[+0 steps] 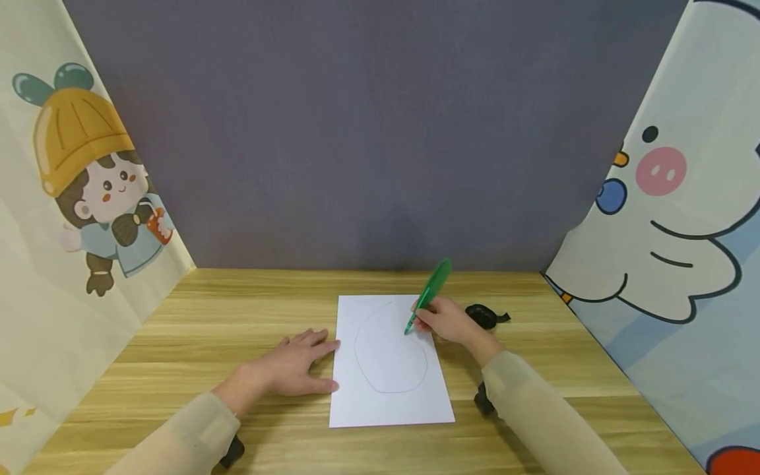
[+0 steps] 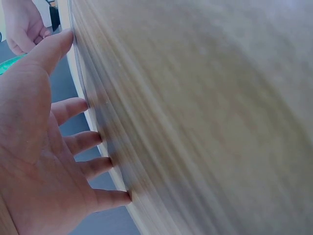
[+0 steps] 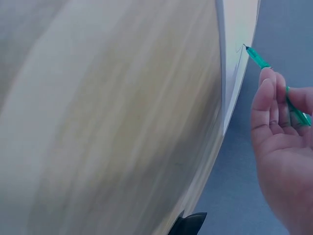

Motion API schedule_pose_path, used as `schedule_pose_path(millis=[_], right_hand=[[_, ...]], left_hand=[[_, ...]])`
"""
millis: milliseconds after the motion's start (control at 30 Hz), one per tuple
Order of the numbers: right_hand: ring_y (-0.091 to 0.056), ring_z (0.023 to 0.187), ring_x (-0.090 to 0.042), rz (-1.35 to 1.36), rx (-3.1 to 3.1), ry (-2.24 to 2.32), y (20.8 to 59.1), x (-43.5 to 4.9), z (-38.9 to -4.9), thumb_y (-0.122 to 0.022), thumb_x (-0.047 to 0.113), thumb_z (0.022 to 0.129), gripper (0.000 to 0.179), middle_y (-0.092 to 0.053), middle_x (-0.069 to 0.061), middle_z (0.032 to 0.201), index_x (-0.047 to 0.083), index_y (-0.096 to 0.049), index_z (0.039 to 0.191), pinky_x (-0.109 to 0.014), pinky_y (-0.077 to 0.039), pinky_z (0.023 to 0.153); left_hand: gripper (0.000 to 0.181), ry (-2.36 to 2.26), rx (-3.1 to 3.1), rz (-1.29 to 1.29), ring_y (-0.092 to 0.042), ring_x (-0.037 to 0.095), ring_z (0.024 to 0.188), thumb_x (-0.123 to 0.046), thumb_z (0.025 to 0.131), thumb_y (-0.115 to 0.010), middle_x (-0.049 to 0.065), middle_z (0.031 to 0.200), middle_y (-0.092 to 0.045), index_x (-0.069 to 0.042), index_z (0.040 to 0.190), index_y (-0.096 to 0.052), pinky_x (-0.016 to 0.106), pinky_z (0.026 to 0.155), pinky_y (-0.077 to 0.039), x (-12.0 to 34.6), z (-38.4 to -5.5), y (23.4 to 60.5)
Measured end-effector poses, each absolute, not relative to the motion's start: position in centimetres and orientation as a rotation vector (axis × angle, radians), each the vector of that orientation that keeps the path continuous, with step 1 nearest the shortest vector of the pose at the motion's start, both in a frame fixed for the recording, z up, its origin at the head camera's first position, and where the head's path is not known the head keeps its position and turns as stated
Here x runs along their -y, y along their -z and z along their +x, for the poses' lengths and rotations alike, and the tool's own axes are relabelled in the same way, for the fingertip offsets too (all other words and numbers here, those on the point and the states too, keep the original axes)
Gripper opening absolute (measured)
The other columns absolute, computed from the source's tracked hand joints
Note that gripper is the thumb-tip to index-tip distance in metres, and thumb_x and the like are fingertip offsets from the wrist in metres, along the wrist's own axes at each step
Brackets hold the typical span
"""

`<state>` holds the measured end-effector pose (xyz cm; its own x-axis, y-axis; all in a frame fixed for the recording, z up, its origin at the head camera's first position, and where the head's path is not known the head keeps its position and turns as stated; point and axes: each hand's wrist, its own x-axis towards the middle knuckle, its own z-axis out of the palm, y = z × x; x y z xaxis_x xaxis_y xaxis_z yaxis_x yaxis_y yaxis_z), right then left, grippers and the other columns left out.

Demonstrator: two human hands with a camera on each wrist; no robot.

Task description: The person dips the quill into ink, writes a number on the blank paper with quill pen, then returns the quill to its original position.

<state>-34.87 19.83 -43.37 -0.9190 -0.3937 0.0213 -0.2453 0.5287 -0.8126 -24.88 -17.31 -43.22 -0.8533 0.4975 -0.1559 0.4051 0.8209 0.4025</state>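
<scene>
A white sheet of paper (image 1: 380, 409) lies on the wooden table, bearing a thin, large rounded outline with a gap at its upper right. My right hand (image 1: 446, 319) pinches a green pen (image 1: 429, 290) with a broad leaf-like top, its tip at the upper right of the sheet. In the right wrist view the pen (image 3: 258, 58) points at the paper, with thumb and fingers around its barrel. My left hand (image 1: 297, 364) rests flat with fingers spread, thumb and fingertip touching the paper's left edge. The left wrist view shows these fingers (image 2: 80, 142) straight on the tabletop.
A black rounded object with a short strap (image 1: 482, 316) lies on the table (image 1: 237, 297) beyond my right wrist. Dark wrist devices show under both sleeves. A grey panel (image 1: 368, 132) stands at the table's back, with cartoon-printed cloths at left (image 1: 35, 264) and right (image 1: 700, 277).
</scene>
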Motion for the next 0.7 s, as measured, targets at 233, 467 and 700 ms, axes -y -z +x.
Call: schedule_pose_path(millis=[233, 467, 700], right_hand=[[-0.071, 0.085, -0.017, -0.544, -2.615, 1.338, 43.7, -19.1, -35.4, -0.055, 0.013, 0.114, 0.026, -0.077, -0.01, 0.098, -0.004, -0.071, 0.126, -0.036, -0.062, 0.08], [-0.072, 0.086, -0.019, -0.532, -2.588, 1.365, 43.5, -18.6, -35.4, -0.056, 0.013, 0.114, 0.023, -0.077, -0.011, 0.099, -0.002, -0.071, 0.124, -0.038, -0.063, 0.081], [-0.073, 0.088, -0.023, -0.54, -2.576, 1.386, 43.5, -18.1, -35.4, -0.056, 0.014, 0.115, 0.022, -0.078, -0.012, 0.1, 0.0, -0.072, 0.121, -0.038, -0.063, 0.082]], left_hand=[[0.092, -0.518, -2.75, 0.696, -0.022, 0.05, 0.168, -0.069, 0.097, -0.072, 0.02, 0.18, -0.029, -0.021, 0.17, -0.045, 0.082, 0.129, -0.017, 17.4, -24.9, 43.2], [0.092, -0.517, -2.753, 0.706, -0.023, 0.05, 0.168, -0.069, 0.097, -0.072, 0.02, 0.18, -0.03, -0.02, 0.169, -0.045, 0.082, 0.129, -0.017, 17.3, -24.8, 43.1], [0.091, -0.512, -2.754, 0.708, -0.023, 0.051, 0.167, -0.068, 0.097, -0.072, 0.021, 0.18, -0.03, -0.02, 0.169, -0.045, 0.082, 0.128, -0.018, 17.3, -24.8, 43.0]])
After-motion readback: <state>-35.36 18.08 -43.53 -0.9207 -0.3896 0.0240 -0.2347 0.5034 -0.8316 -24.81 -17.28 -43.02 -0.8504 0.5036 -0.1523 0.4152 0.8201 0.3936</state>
